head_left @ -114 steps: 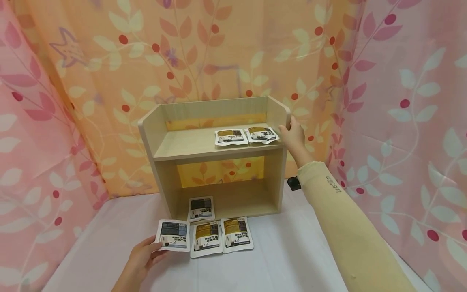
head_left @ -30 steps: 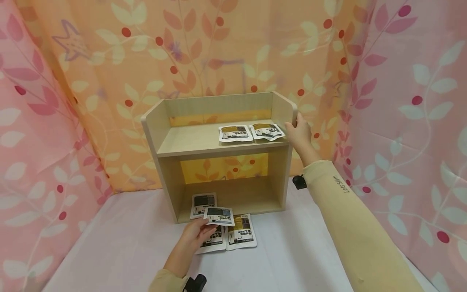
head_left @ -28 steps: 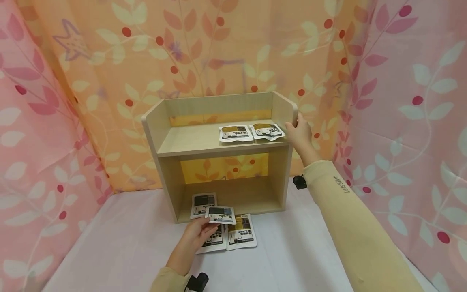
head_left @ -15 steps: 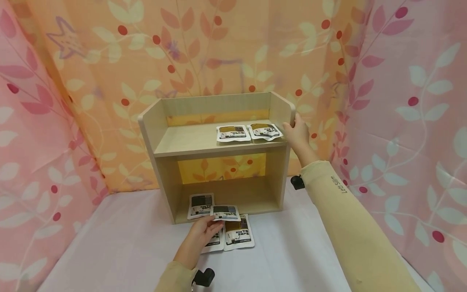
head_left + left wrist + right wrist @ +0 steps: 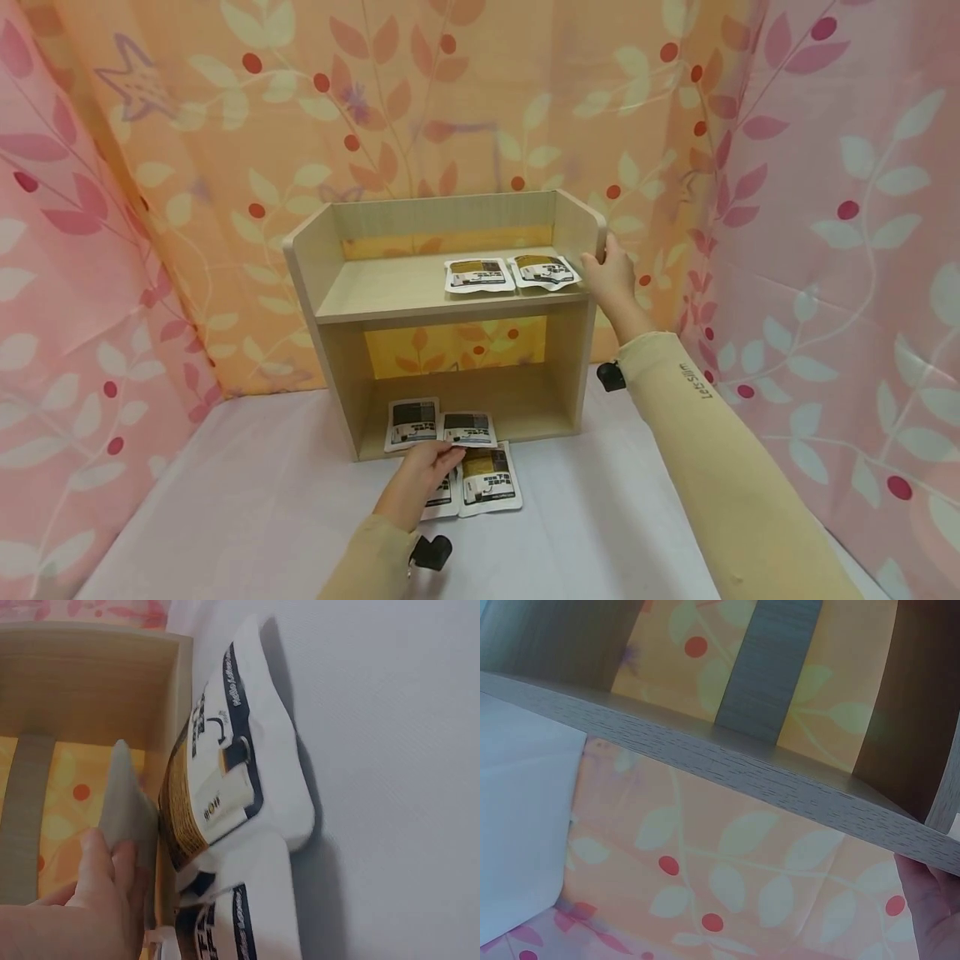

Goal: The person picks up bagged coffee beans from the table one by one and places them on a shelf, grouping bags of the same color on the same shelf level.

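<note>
My left hand (image 5: 418, 477) pinches the front edge of a flat white packet (image 5: 468, 427) with a dark blue-grey label, held over the front of the lower shelf. Its thin edge shows in the left wrist view, with the fingers (image 5: 96, 862) against it. Close on its left, a similar dark-labelled packet (image 5: 412, 422) lies on the lower shelf. My right hand (image 5: 613, 279) grips the upper right side panel of the small wooden shelf (image 5: 450, 312); part of that hand (image 5: 934, 907) shows at the board's edge in the right wrist view.
Two brown-labelled packets, a left one (image 5: 480, 276) and a right one (image 5: 543, 271), lie on the top shelf. On the white-covered table (image 5: 570, 517) before the unit lie two more, one (image 5: 487, 482) partly overlapped, one (image 5: 442, 497) mostly behind my left hand. Patterned curtains (image 5: 420, 108) surround everything.
My left hand has carried the dark-labelled packet from the table's left side, rightward and inward to the lower shelf beside the other dark one. My right hand stays on the side panel.
</note>
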`<state>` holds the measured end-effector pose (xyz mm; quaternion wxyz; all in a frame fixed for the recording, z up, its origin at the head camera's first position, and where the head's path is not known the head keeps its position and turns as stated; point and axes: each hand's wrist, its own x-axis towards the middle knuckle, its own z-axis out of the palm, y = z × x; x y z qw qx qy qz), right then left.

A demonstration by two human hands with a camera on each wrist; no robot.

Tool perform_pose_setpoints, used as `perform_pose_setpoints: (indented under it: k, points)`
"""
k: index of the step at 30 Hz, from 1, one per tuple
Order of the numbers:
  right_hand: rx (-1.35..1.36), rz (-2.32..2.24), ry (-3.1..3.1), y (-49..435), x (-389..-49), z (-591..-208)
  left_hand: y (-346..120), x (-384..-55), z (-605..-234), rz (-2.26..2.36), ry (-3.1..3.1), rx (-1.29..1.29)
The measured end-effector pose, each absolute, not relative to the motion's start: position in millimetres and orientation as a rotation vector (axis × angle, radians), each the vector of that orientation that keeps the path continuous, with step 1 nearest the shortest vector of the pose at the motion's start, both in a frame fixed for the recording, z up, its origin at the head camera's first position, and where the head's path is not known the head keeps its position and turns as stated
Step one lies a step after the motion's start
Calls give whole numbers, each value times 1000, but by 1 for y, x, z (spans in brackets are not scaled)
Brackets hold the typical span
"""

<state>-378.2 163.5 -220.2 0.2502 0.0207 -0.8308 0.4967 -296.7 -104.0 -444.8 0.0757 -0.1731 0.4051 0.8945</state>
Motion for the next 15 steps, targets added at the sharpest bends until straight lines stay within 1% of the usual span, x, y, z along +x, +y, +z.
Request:
perform_pose_setpoints:
  k: [6,11,15]
  points:
    - [48,1354,-2260,165,-377,-221,-96,-293,-438,2675,1175,-475]
    - [46,1353,-2250,164,-378,-220,-87,-308,-440,2748,976,-590]
    - [42,1351,-2256,163,-378,-221,-85,-314,-445,2722,1037,-635]
